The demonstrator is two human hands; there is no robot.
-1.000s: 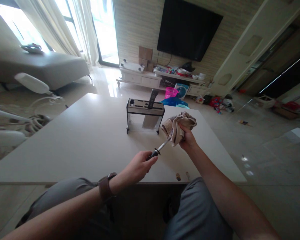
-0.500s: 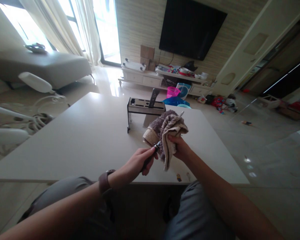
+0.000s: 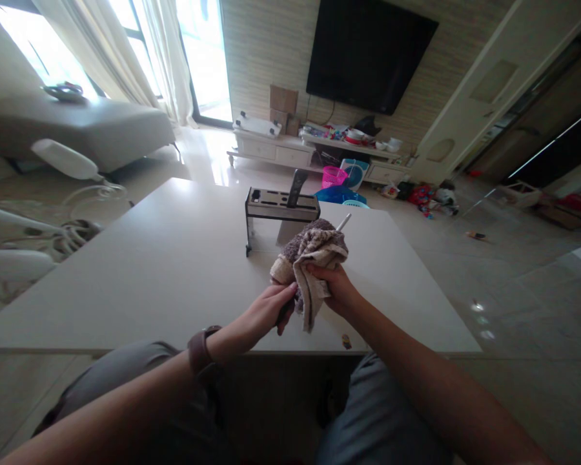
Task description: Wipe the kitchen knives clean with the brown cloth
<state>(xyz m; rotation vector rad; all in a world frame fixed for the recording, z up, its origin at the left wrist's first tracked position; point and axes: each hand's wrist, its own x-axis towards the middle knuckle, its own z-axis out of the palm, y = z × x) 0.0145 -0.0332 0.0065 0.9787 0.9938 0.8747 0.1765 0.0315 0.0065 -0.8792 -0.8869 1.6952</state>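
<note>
My left hand [image 3: 266, 309] is closed round the dark handle [image 3: 285, 312] of a long thin rod, seemingly a sharpening steel. A brown and beige towel [image 3: 314, 248] is wrapped around the rod, and its pale tip [image 3: 343, 222] sticks out at the upper right. My right hand [image 3: 336, 287] grips the towel from the right side. The towel hides the middle of the rod. Behind the towel a metal knife rack [image 3: 266, 204] stands on the white table [image 3: 188, 278], with a black-handled knife [image 3: 296, 187] upright in it.
A small sticker-like piece [image 3: 346, 341] lies at the table's front edge. Beyond the table are a pink basket [image 3: 334, 175], a blue tub [image 3: 339, 194] and a low white cabinet [image 3: 290, 155]. White chairs [image 3: 65, 160] stand at the left.
My right hand and the towel have moved left and down along the rod, towards my left hand. More of the rod's tip shows, and the metal near the handle is now covered.
</note>
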